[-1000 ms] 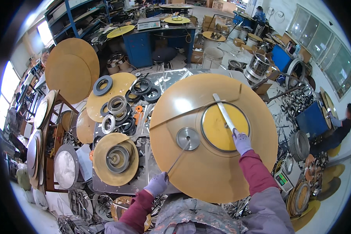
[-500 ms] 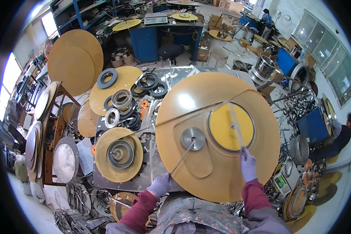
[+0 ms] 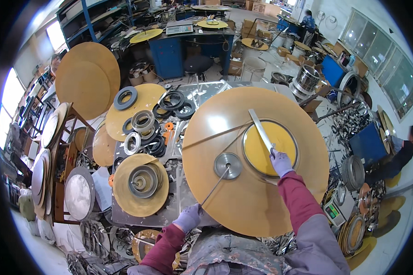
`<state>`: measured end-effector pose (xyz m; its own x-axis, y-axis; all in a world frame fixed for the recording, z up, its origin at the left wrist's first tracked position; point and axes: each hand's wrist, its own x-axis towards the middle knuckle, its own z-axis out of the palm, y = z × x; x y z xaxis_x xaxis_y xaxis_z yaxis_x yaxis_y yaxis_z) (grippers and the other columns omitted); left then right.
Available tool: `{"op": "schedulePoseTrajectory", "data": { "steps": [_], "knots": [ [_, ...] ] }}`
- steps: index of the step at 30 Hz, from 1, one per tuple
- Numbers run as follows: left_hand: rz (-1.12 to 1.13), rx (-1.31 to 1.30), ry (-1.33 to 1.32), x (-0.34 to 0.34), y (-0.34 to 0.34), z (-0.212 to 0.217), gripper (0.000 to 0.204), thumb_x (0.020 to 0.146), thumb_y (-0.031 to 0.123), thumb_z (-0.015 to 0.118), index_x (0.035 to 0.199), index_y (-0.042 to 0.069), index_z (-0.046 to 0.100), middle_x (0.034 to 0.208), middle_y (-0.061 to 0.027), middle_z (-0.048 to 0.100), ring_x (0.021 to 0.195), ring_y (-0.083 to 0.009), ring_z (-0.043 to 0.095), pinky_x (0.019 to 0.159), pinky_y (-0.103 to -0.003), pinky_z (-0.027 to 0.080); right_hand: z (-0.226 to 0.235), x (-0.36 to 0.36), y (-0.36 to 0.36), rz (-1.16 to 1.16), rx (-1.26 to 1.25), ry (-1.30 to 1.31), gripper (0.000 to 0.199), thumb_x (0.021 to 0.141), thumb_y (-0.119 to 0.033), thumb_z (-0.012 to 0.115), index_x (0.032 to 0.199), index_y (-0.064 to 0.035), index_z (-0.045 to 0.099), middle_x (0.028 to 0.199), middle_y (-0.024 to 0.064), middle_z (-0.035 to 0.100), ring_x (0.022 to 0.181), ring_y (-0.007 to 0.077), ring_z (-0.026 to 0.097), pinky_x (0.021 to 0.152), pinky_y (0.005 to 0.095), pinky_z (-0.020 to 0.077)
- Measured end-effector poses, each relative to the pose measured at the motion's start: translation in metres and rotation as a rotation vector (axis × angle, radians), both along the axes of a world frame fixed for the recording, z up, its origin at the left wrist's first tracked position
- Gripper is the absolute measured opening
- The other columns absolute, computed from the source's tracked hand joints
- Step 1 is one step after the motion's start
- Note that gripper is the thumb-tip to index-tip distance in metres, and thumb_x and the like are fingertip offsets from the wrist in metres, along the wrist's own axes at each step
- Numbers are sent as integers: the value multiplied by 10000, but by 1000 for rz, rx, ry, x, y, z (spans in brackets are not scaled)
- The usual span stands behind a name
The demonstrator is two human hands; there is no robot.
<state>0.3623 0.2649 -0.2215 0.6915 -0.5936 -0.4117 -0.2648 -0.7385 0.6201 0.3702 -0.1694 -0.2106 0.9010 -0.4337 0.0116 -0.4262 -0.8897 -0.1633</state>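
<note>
Tabletop (image 3: 175, 205), grey, cluttered, its right part mostly covered. Large tan disc (image 3: 252, 206) lies over that part and overhangs the front edge; looks stiff and smooth, probably slippery, best gripped by its rim. Smaller tan disc (image 3: 128, 201) near the front left corner carries nested rings (image 3: 142, 182). Grey-rimmed yellow disc (image 3: 282, 137) sits on the large disc, toward the tabletop's right edge; appears firm, to be held at its outer band. Flat metal bar (image 3: 261, 129) slants across the yellow disc, near end clasped in the gloved right hand (image 3: 281, 162); contact with the disc unclear. Bar judged rigid and light, well taken at that end. Thin rod (image 3: 214, 187): gloved left hand (image 3: 187, 218) closed around its near end, by the front edge; tip at the spool's centre, whether seated cannot tell. Hands well apart. Metal spool (image 3: 222, 164) rests on the large disc, left of the yellow one; likely dense and slick, edge hold advisable. Narrow strip (image 3: 218, 135), thinnest item, crosses the large disc's left side; likely springy and sharp-edged, so pinch the flats.
</note>
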Motion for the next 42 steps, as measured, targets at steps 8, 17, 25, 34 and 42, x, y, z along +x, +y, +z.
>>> {"op": "schedulePoseTrajectory", "data": {
  "steps": [8, 17, 25, 34, 42],
  "knots": [
    [-51, -19, -14, 0, -14, 4, 216, 889, 179, 476, 976, -8, 539, 876, -281, 624, 844, -451, 607, 753, -513, 472, -4, -11, -2, -10, -25, 0, 286, 914, -305, 444, 1087, -120, 577, 845, 160, 663, 787, 316, 648, 700, 455, 506],
    [-174, -2, -161, 13, 7, -38, 236, 865, 177, 521, 1055, 46, 570, 853, -231, 642, 835, -416, 614, 713, -483, 483, -2, -1, 19, -39, 41, 46, 272, 916, -178, 426, 1053, -27, 605, 833, 160, 673, 786, 288, 673, 665, 450, 532],
    [-179, -82, -223, -5, -4, -32, 95, 852, 119, 521, 862, 58, 593, 774, -220, 619, 728, -413, 596, 635, -480, 467, 3, -24, 7, -87, 51, 20, 290, 940, -222, 421, 1119, -48, 567, 879, 153, 667, 805, 285, 664, 631, 450, 521],
    [-34, 9, -44, 3, -13, -4, 188, 868, 170, 516, 951, 11, 570, 864, -244, 640, 881, -435, 606, 787, -501, 474, 2, -32, -6, -109, -6, 10, 272, 932, -232, 409, 1031, -76, 610, 810, 151, 670, 748, 303, 656, 643, 444, 514],
    [33, 78, -127, 14, -31, -3, 158, 873, 154, 506, 935, 22, 567, 898, -247, 637, 902, -430, 601, 782, -500, 471, 16, -29, 6, -60, 25, 41, 310, 934, -311, 448, 1164, -135, 559, 886, 148, 653, 846, 304, 634, 724, 441, 491]
  ]
}}
